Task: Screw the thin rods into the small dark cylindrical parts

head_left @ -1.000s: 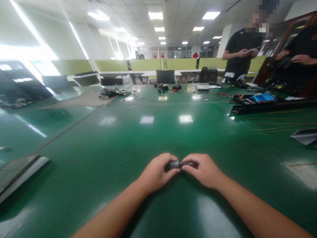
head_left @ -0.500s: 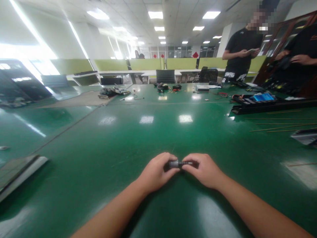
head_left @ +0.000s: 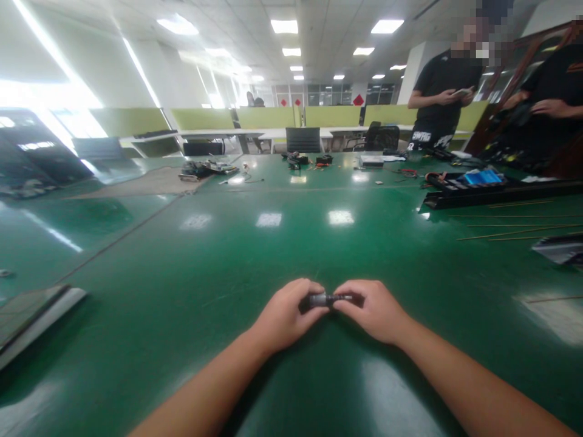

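Just above the green table (head_left: pixel 255 267), my left hand (head_left: pixel 286 315) is closed around the thick grey end of a small cylindrical part (head_left: pixel 318 300). A thinner dark shaft sticks out of its right end. My right hand (head_left: pixel 376 309) pinches that shaft between thumb and fingertips. Both hands nearly meet, and the part lies level between them. My fingers cover some of it, and it is too small and blurred to tell its exact kind.
A flat panel (head_left: pixel 36 318) lies at the left edge. Thin rods (head_left: pixel 514 226) and a black tray with a blue block (head_left: pixel 483 178) are at the right. Electronic parts (head_left: pixel 207 169) lie at the far side. Two people (head_left: pixel 444 91) stand at the far right.
Both hands keep the same grip on the part. The whole view has shifted very slightly; nothing else has visibly moved.
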Demonstrator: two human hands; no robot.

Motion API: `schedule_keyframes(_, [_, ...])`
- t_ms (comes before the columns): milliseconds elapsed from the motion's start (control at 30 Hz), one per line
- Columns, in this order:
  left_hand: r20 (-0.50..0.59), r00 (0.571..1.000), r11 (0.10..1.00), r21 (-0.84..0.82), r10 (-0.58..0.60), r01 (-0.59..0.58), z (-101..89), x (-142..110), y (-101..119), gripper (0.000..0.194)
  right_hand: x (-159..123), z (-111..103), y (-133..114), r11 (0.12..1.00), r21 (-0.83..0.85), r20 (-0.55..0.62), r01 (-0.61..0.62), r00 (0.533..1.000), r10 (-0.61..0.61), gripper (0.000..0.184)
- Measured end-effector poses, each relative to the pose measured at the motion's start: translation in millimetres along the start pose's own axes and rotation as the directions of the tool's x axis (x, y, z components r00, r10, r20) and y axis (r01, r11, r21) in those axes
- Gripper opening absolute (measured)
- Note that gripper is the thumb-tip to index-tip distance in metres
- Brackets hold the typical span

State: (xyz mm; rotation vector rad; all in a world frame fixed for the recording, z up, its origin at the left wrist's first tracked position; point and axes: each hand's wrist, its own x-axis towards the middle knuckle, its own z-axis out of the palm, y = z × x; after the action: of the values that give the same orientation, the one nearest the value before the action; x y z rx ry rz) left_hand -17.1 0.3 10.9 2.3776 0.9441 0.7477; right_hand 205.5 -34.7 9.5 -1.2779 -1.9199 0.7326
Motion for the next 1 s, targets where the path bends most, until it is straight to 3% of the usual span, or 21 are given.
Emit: schedule_keyframes(1000, [-0.022, 1.000, 1.000, 0.003, 0.005, -0.005, -0.3, 1.2, -2.4, 0.021, -0.2, -0.5, 2.5, 1.000, -0.011, -0.006, -0.018, 1.000, 0.018, 0.012])
